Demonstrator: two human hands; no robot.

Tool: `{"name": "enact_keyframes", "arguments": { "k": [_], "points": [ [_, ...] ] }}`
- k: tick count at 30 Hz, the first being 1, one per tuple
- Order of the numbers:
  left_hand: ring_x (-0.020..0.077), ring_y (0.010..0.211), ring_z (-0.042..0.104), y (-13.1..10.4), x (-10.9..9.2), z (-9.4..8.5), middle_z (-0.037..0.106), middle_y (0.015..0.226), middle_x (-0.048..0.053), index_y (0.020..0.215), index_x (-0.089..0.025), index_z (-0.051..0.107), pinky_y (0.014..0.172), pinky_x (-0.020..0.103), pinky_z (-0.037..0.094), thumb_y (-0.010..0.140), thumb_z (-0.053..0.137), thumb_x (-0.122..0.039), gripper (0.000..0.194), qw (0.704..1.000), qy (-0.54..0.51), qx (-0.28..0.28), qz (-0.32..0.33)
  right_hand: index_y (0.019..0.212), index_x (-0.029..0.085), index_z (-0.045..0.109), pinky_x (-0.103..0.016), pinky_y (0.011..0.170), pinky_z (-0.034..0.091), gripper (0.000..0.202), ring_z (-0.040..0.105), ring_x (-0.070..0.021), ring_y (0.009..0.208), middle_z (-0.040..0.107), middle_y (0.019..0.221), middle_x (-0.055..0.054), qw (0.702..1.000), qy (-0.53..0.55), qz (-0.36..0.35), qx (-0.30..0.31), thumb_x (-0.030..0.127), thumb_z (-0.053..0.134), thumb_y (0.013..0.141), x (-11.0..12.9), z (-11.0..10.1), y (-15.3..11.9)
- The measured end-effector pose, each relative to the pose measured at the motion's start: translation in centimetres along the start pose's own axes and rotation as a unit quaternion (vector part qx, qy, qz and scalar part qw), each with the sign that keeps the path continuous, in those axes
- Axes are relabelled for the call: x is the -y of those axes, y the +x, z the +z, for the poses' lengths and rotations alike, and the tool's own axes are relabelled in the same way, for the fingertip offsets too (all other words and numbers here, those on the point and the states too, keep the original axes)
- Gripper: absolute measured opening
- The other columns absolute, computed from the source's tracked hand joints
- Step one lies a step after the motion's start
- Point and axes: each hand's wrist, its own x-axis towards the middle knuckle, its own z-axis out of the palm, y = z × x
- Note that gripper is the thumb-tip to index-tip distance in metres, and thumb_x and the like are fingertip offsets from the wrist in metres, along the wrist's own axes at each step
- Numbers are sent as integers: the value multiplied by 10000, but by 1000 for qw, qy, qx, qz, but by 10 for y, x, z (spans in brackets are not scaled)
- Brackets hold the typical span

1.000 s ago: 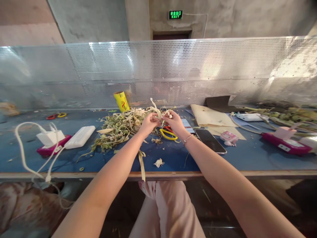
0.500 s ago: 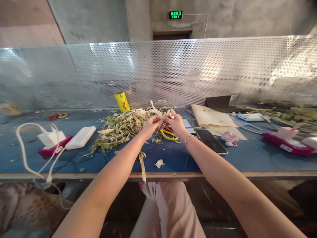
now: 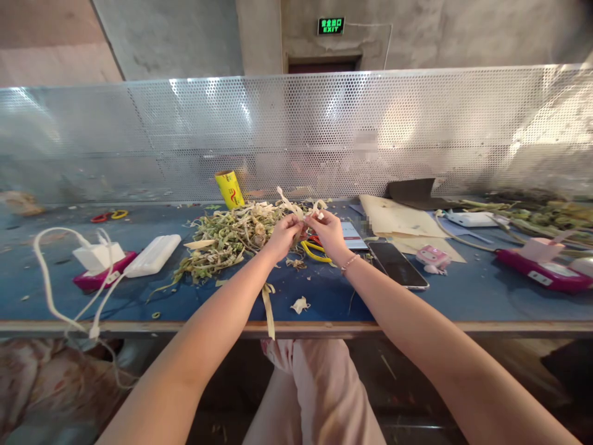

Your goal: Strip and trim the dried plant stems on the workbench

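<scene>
The strip (image 3: 289,204) is pale and thin, bent, one end poking up, pinched above the bench (image 3: 338,306).

The left hand (image 3: 283,238) and right hand (image 3: 330,232) pinch the pale strip (image 3: 288,204), fingers covering its middle, so how it runs between them can't be told! The right hand hides part of the scissors (image 3: 316,252), the 2 forearms (image 3: 199,340) run off the bottom edge, a white block (image 3: 584,267) is clipped at the right, and far left a tan lump (image 3: 21,203) blurs.

1 head-worn view, forward and down
</scene>
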Motion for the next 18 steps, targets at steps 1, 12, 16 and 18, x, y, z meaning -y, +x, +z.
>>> {"name": "enact_keyframes", "arguments": {
  "k": [1, 12, 16, 18],
  "points": [
    [60, 508, 503, 0, 0, 0, 507, 552, -49, 619, -162, 425, 546, 209, 428, 672, 565, -186, 152, 1000, -2, -1, -4, 576, 180, 465, -220, 512, 375, 236, 442, -76, 516, 482, 540, 45, 1000, -6, -9, -4, 350, 623, 618, 0, 0, -1],
    [61, 443, 452, -2, 0, 5, 445, 463, -53, 619, -168, 424, 481, 194, 361, 697, 539, -145, 141, 998, -56, -21, -21, 779, 205, 525, -260, 563, 426, 149, 485, -105, 580, 488, 636, 32, 996, -21, -80, 41, 316, 573, 692, -4, 1, -4],
    [58, 444, 447, -3, -3, 5, 437, 457, -54, 599, -167, 406, 470, 187, 352, 699, 554, -166, 179, 997, -68, -22, -27, 965, 226, 552, -263, 572, 449, 254, 482, -110, 639, 493, 744, 8, 991, -28, -106, 79, 316, 550, 727, -7, 0, -1],
    [57, 433, 437, -3, -3, 5, 422, 445, -59, 591, -170, 390, 461, 185, 344, 701, 556, -171, 198, 997, -60, -26, -34, 1097, 255, 513, -248, 554, 449, 355, 475, -113, 665, 492, 784, -1, 988, -37, -115, 94, 306, 535, 747, -7, -1, -1]
  ]
}}
